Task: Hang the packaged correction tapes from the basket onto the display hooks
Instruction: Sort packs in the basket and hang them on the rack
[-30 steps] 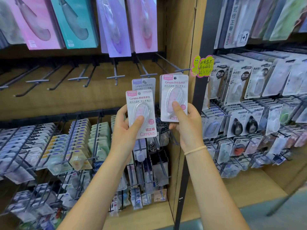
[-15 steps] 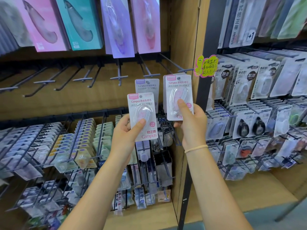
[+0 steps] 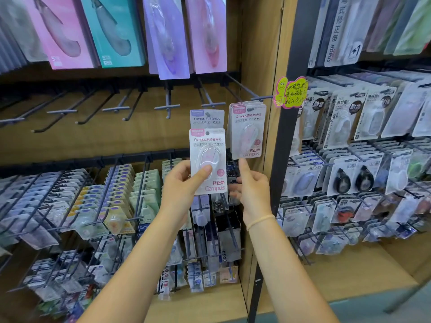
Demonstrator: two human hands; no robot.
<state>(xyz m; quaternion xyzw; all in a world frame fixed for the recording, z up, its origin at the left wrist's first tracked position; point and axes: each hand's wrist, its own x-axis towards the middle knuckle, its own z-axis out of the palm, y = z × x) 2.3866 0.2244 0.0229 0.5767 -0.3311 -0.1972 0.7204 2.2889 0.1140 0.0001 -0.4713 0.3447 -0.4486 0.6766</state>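
Note:
My left hand [image 3: 184, 183] grips a white and pink Campus correction tape pack [image 3: 207, 159] by its lower half, thumb on the blister. Right behind it, a purple-topped pack [image 3: 207, 118] hangs on a hook [image 3: 212, 104]. To the right, a small stack of pink packs [image 3: 248, 130] hangs on the last hook [image 3: 261, 98] beside the wooden divider. My right hand [image 3: 253, 190] is just below that stack, one digit reaching up to its bottom edge, the other fingers loose and holding nothing. The basket is out of view.
Several bare black hooks [image 3: 116, 109] jut out along the middle row to the left. Large pink, teal and purple packs [image 3: 172, 38] hang above. Crowded racks of small packs [image 3: 116, 197] fill the lower shelf, and another packed bay [image 3: 363, 159] lies right of the black post [image 3: 286, 136].
My right hand has let go of the pink pack, which now hangs on the right hook, and dropped below it. My left hand kept its pack and shifted slightly right.

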